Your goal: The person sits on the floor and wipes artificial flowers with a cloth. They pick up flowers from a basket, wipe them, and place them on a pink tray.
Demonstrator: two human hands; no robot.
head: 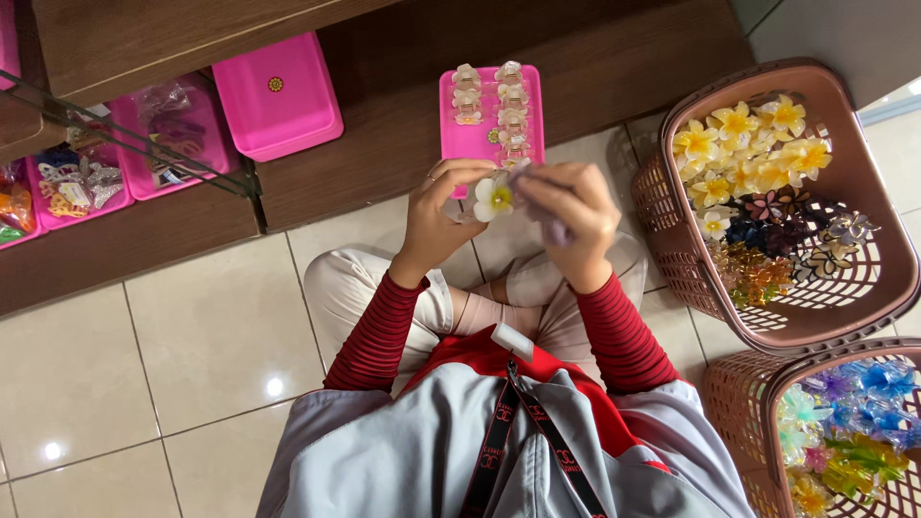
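I sit cross-legged on a tiled floor. My left hand (439, 216) pinches a white flower hair clip with a yellow centre (494, 196). My right hand (568, 219) is closed around a pale lilac piece (549, 228) and touches the flower from the right. Just beyond my hands, a pink tray (457, 137) lies on the floor with several small flower clips set in two rows on it.
A brown plastic basket (868, 288) on the right holds yellow, white and dark flower clips. A second basket (739, 393) at the lower right holds translucent coloured clips. Low wooden shelves at the top left carry a pink bin (278, 96) and other pink bins of accessories (77, 182).
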